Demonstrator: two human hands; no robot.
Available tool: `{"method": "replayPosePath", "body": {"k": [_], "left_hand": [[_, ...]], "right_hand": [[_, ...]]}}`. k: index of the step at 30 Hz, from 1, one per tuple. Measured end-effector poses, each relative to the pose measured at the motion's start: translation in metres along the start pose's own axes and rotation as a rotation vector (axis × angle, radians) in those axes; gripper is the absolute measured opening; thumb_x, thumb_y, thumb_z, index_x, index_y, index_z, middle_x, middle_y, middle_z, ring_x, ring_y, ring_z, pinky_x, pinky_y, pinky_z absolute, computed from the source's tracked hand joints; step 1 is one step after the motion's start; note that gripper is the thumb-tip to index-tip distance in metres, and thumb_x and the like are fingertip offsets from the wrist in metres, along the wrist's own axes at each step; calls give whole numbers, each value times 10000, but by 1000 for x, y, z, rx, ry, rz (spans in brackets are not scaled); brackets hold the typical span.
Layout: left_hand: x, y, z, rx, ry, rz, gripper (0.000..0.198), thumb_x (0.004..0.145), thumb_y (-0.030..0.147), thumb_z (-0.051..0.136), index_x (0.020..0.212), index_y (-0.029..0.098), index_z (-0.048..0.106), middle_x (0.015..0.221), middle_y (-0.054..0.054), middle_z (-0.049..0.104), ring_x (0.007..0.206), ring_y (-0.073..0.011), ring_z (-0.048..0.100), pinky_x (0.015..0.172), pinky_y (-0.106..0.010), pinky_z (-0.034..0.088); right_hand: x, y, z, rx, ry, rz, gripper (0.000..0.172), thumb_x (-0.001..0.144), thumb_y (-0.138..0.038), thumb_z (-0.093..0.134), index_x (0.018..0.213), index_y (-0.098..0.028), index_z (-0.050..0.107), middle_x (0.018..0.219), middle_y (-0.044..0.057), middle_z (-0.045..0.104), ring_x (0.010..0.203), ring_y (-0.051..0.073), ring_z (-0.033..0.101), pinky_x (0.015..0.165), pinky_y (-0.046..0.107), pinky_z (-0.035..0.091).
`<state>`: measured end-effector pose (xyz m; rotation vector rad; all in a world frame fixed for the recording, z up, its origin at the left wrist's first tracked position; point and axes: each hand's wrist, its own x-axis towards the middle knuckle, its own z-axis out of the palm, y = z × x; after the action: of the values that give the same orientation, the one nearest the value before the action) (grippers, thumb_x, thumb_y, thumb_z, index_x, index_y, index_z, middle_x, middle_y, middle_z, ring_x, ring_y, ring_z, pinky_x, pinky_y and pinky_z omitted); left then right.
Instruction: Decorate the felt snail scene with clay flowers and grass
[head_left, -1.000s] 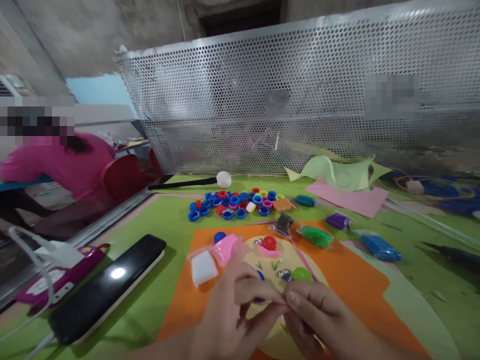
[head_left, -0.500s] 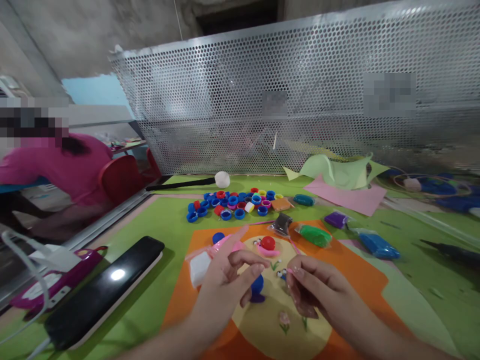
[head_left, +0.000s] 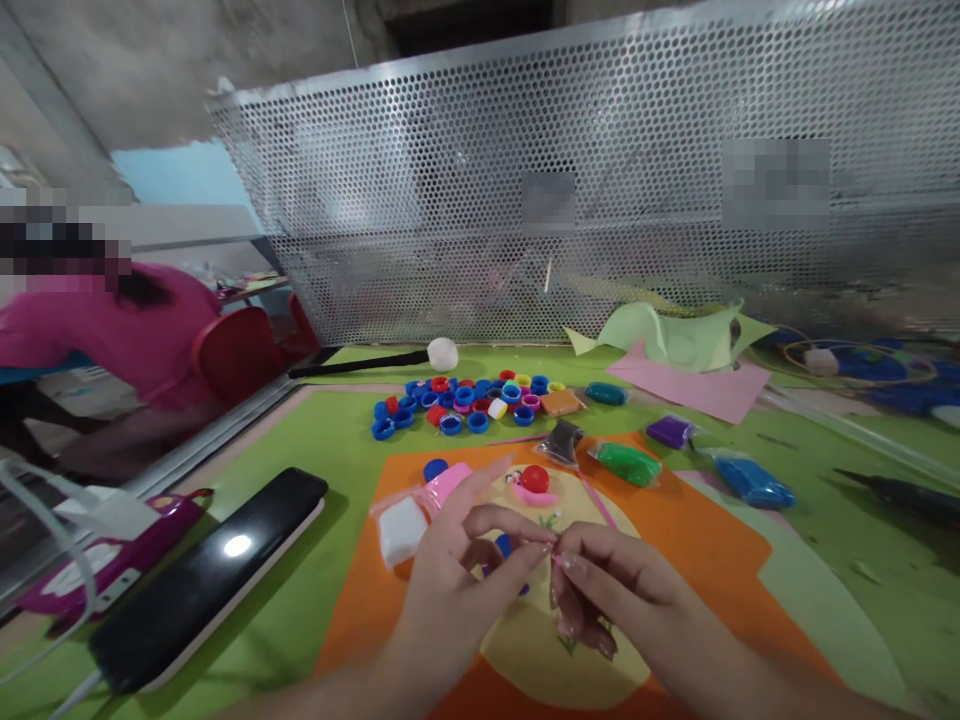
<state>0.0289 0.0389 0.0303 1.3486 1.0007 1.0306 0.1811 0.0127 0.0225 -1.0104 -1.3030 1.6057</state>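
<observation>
My left hand (head_left: 469, 575) and my right hand (head_left: 630, 590) meet over a yellow paper oval (head_left: 600, 690). Their thumbs and index fingers pinch a tiny bit of pink clay (head_left: 556, 557), mostly hidden by the fingertips. Just beyond them lies a snail figure (head_left: 535, 482) with a red bottle-cap shell, pink body and small eyes. A blue cap figure (head_left: 503, 546) is partly covered by my left hand. Small clay flowers on the oval are largely hidden. By my left hand sit a white clay pack (head_left: 401, 530) and a pink clay pack (head_left: 448, 484).
Several bottle caps (head_left: 465, 397) lie at the back. Green (head_left: 628, 463), grey (head_left: 560, 441), purple (head_left: 671, 431) and blue (head_left: 752, 480) clay packs lie right. A black power bank (head_left: 217, 570) is at left. A perforated metal screen (head_left: 465, 230) stands behind; a person in pink (head_left: 165, 310) sits left.
My right hand has moved left, and its fingertips now meet those of my left hand at the pink clay bit. The left index and thumb have closed together.
</observation>
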Motion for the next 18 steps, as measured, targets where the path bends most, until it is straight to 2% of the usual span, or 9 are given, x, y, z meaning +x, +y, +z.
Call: {"method": "replayPosePath", "body": {"k": [4, 8, 12, 16, 18], "left_hand": [[-3, -2, -2, 122, -20, 138, 484, 728, 247, 622, 1174, 208, 441, 748, -25, 694, 562, -129, 576, 528, -239, 458], [-5, 1, -3, 252, -17, 361, 326, 736, 184, 626, 1046, 230, 534, 697, 3, 710, 551, -126, 604, 495, -211, 478], [-7, 1, -5, 306, -65, 483, 289, 764, 136, 611, 1013, 275, 567, 732, 27, 713, 615, -131, 643, 514, -206, 502], [-7, 0, -9, 436, -79, 543, 401, 781, 148, 592, 1145, 293, 510, 751, 24, 710, 596, -133, 632, 477, -211, 486], [-8, 0, -10, 522, -85, 577, 382, 781, 152, 586, 1133, 289, 528, 731, 22, 704, 592, -134, 620, 479, -214, 483]], "right_hand": [[0, 0, 2, 5, 14, -1, 465, 737, -634, 507, 648, -181, 449, 547, -31, 483, 431, 56, 384, 426, 200, 307], [0, 2, 1, -1, 26, -14, 454, 760, -617, 495, 661, -176, 455, 549, -28, 492, 432, 51, 390, 432, 194, 319], [-2, 3, 0, -16, 27, 2, 468, 752, -634, 491, 697, -170, 473, 553, -30, 487, 441, 54, 403, 434, 190, 327], [-3, 5, 1, 1, 3, -17, 444, 785, -603, 474, 685, -171, 479, 552, -30, 477, 436, 55, 394, 424, 189, 328], [-3, 4, 2, -2, 1, -26, 441, 794, -593, 469, 674, -169, 481, 543, -32, 471, 438, 56, 394, 423, 188, 331]]}}
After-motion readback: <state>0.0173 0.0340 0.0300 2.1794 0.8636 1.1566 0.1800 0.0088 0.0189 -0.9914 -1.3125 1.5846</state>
